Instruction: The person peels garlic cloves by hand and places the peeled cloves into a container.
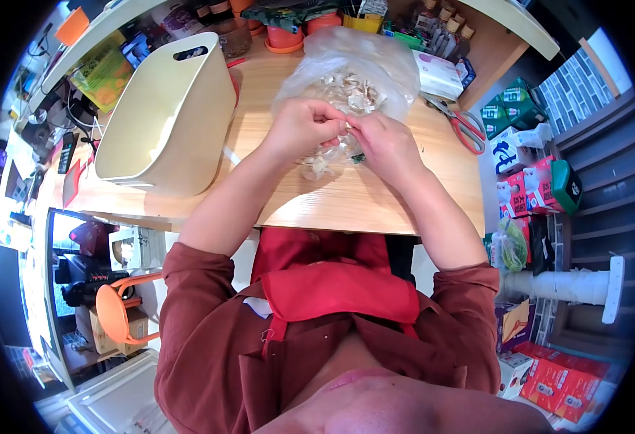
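Note:
My left hand [304, 129] and my right hand [381, 141] meet over the wooden table [325, 202], fingertips pinched together on a small pale piece [347, 124] that is too small to name. Just beyond them a clear plastic bag [393, 61] lies open, with whitish, papery pieces [350, 90] in it. More of these flakes [319, 168] lie on the table below my hands. A bit of dark green [359, 158] shows beside my right hand.
A large cream bin [194, 130] stands at the left. Red-handled scissors [468, 130] lie at the right, near a white box [439, 74]. Red pots [285, 37] and bottles [451, 25] line the back. An orange stool [115, 315] is at the lower left.

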`<state>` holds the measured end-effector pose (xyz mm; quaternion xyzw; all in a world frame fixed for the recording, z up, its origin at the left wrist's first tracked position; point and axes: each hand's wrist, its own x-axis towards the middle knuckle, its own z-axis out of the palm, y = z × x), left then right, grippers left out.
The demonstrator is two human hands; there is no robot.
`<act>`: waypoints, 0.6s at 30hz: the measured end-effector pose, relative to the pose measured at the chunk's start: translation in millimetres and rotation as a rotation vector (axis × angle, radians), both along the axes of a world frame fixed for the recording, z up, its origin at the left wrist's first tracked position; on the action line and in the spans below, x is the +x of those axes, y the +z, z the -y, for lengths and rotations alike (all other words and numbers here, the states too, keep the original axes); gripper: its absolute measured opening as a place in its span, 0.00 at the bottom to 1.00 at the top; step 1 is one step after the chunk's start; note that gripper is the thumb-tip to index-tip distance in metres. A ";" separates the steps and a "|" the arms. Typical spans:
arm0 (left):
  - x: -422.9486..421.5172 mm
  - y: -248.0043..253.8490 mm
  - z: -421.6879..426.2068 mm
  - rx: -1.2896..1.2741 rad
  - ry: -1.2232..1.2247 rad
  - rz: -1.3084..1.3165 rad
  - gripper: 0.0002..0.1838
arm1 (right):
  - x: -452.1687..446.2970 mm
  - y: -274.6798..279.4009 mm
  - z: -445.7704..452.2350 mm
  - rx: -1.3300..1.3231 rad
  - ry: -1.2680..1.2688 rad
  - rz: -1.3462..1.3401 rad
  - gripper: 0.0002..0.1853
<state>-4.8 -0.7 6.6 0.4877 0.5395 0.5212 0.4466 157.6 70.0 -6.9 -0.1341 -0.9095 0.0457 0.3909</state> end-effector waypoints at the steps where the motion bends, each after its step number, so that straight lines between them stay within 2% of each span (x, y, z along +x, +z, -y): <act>1: 0.5 0.0 0.0 -0.003 0.003 0.012 0.05 | -0.3 0.1 0.1 -0.001 0.006 -0.004 0.05; 8: 0.8 -3.1 -0.4 0.010 -0.003 0.035 0.04 | -0.5 0.7 0.9 -0.042 0.038 -0.036 0.05; 11: 1.9 -3.6 -0.7 0.006 0.005 0.077 0.03 | -0.2 1.1 -1.1 -0.159 0.048 -0.030 0.07; 14: 1.8 -2.8 -1.0 0.030 0.000 0.163 0.05 | -1.8 -0.9 -0.8 -0.539 0.079 -0.111 0.09; 17: 2.8 -1.7 -1.4 0.026 -0.014 0.171 0.05 | -2.0 -0.1 -1.4 -0.649 0.090 -0.152 0.09; 18: 2.8 -1.0 -1.3 0.032 -0.019 0.183 0.05 | -1.2 3.1 -0.6 -0.761 0.083 -0.138 0.09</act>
